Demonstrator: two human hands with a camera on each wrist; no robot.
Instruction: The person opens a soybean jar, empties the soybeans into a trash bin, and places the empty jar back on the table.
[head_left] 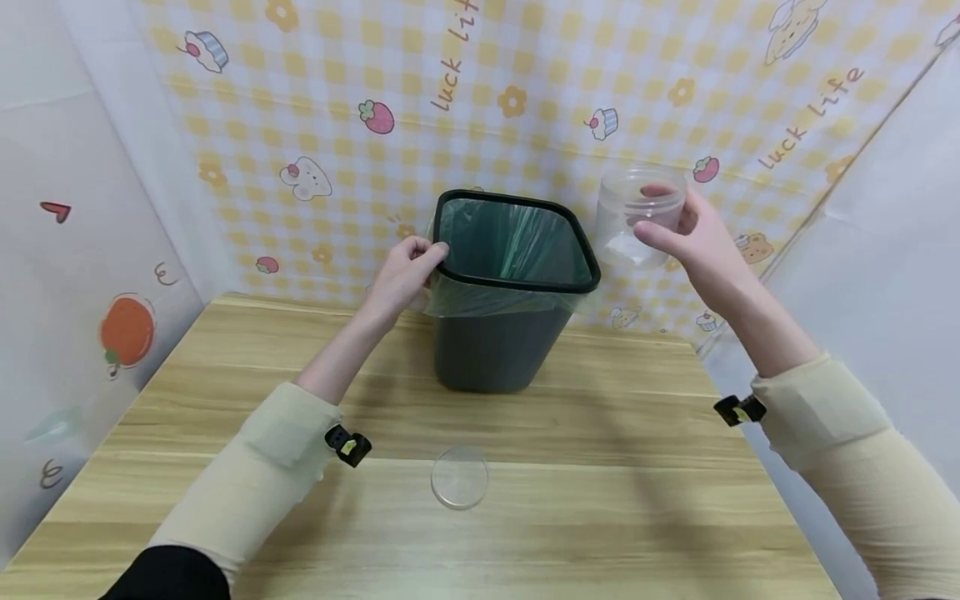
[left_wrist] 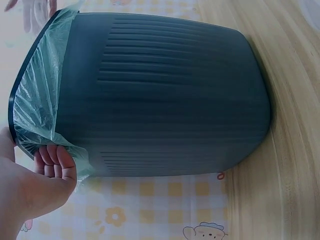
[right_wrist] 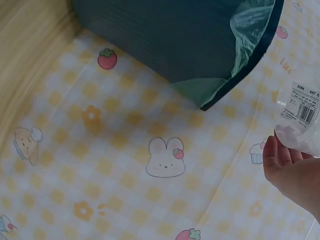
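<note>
A dark grey trash bin (head_left: pixel 487 350) with a black rim stands on the table toward the back. Its thin green liner (left_wrist: pixel 37 102) folds out over the rim. My left hand (head_left: pixel 401 275) grips the bin's left rim, thumb on top and fingers curled below against the liner. Right of the bin and above the table, my right hand (head_left: pixel 705 246) holds a clear plastic jar (head_left: pixel 618 221) without a lid. Something whitish shows low in the jar. A white barcode label (right_wrist: pixel 301 104) is on the jar in the right wrist view.
A clear round lid (head_left: pixel 460 477) lies on the wooden table (head_left: pixel 570 517) in front of the bin. Behind the bin hangs a yellow checked cloth (head_left: pixel 337 225) with cartoon prints. Pale sheets (head_left: pixel 45 275) close off both sides.
</note>
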